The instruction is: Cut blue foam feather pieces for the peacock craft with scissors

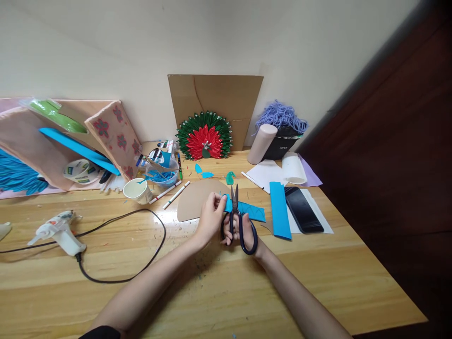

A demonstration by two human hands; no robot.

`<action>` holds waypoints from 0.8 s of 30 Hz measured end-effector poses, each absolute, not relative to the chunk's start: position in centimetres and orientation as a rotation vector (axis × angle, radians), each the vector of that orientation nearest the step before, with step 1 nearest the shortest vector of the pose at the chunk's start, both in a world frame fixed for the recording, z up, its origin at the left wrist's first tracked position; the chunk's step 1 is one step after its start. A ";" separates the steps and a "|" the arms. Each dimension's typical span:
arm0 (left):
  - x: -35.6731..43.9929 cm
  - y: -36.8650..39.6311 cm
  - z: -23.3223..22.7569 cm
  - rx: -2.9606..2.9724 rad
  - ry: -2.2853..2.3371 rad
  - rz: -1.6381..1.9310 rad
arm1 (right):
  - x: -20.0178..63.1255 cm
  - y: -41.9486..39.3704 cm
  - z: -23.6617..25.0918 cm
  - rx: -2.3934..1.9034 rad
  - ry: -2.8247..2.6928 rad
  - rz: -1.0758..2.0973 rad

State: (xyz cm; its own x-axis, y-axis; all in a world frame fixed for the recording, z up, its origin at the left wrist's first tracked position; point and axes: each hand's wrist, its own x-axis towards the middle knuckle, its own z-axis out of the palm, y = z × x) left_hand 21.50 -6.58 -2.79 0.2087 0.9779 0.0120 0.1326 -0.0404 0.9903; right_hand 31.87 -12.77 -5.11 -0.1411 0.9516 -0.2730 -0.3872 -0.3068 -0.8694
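Right hand (243, 233): fingers were threaded through the dark loops of the scissors (237, 221), grasping them at centre frame, blades pointing up and nearly together.
Left hand (211, 217): pinched the near end of the blue paper strip (251, 211), just left of the blades.
Blue paper strip: lay low over the wooden table (318, 278), centre frame, partly over the tan cardboard half-disc (196, 200).
Cut pieces: small blue scraps (203, 172) and a green shape (230, 178) sat above the half-disc.
Right of centre: a second folded blue sheet (279, 209), touching a black phone (303, 209) on white paper.
Lower left: glue gun (60, 230) with its black cord (141, 254) looping toward the forearm.
Upper centre: red and green paper rosette (205, 135) against brown cardboard.
Left of centre: white cup (138, 190), markers beside it.
Risk, judged: the left fingertips sat very close to the blades, so a nick seemed possible; a loose pinch could let the strip twist and spoil the cut; the cord could snag an elbow.
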 end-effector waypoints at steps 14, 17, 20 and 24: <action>20.9 -5.9 -2.4 1.503 1.221 1.084 | 31.4 -14.0 -4.9 -1.168 -1.025 1.630; 20.9 -5.9 -2.5 1.490 1.219 1.085 | 31.4 -14.0 -5.6 -1.155 -1.036 1.604; 20.9 -5.9 -2.4 1.473 1.215 1.085 | 31.3 -14.0 -5.8 -1.156 -1.045 1.590; 20.8 -5.9 -2.4 1.494 1.224 1.098 | 31.3 -14.0 -5.1 -1.172 -1.042 1.607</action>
State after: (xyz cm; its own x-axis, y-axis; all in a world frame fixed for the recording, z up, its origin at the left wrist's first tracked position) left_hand 20.77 -5.86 -2.36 0.1203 0.9881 0.0958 0.2017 -0.1188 0.9722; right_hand 31.31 -14.04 -5.12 -0.1822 0.9524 -0.2443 -0.1652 -0.2746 -0.9473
